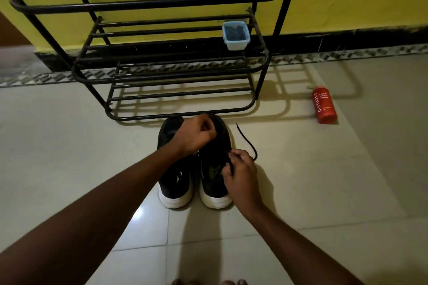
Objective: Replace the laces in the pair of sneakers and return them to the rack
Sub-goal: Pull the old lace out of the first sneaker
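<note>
Two black sneakers with white soles stand side by side on the floor, the left sneaker and the right sneaker, heels toward me. My left hand hovers over the front of the right sneaker with fingers curled, pinching what seems to be a lace end. My right hand pinches the black lace at the right sneaker's side; its free end trails on the tiles to the right. The black metal shoe rack stands just beyond the toes.
A small blue plastic container with dark contents sits on the rack's middle shelf at the right. A red body-wash bottle lies on the floor to the right. A yellow wall with a black skirting runs behind. Toes show at the bottom edge.
</note>
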